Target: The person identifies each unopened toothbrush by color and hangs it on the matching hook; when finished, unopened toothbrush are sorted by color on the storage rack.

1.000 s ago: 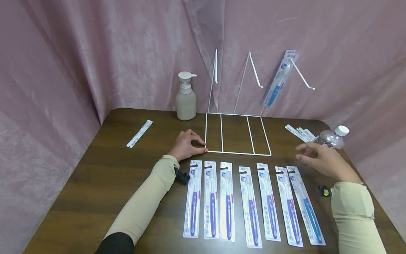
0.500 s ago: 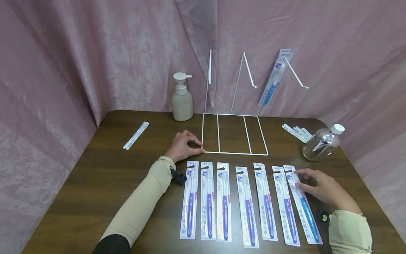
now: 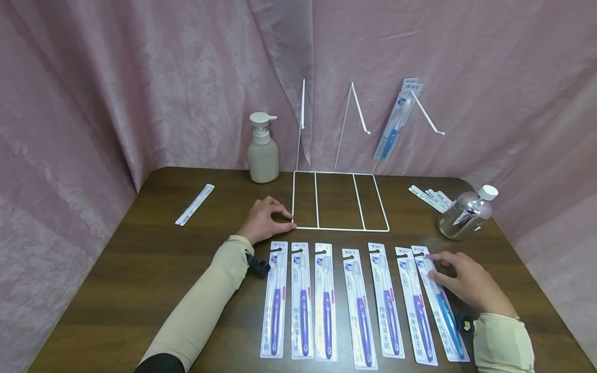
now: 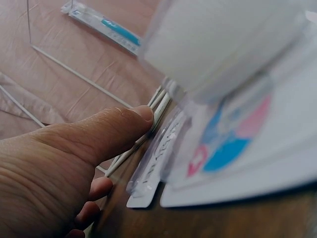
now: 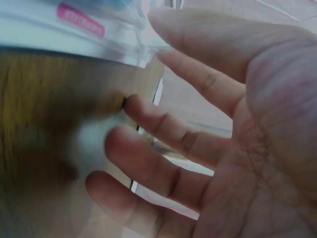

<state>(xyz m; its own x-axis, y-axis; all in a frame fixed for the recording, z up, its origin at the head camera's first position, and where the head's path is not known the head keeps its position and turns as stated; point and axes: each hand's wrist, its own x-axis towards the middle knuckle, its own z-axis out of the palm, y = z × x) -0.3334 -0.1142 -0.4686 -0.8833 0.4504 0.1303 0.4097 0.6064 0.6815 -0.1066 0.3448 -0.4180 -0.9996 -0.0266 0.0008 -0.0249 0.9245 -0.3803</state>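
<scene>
My left hand [image 3: 266,220] pinches the near left corner of the white wire display rack [image 3: 342,229] between thumb and forefinger. In the left wrist view the thumb [image 4: 119,126] lies along the wire. My right hand [image 3: 471,280] reaches the upper right edge of a packaged blue toothbrush [image 3: 449,318], thumb and forefinger touching the pack. Its other fingers [image 5: 133,153] are spread and bare in the right wrist view. Left of this pack, several packaged purple toothbrushes [image 3: 304,318] lie in a row. Blue toothbrush packs [image 3: 396,122] hang on the rack's right hook.
A pump bottle [image 3: 263,158] stands left of the rack. A transparent bottle [image 3: 462,217] with a white cap leans at the right, beside several thin white packets [image 3: 426,197]. Another thin packet [image 3: 195,204] lies on the left. Pink curtain [image 3: 210,77] hangs behind the table.
My right hand has come from beside the transparent bottle down to the blue toothbrush pack and stays there. My left hand keeps its pinch on the rack. The head view has shifted slightly.
</scene>
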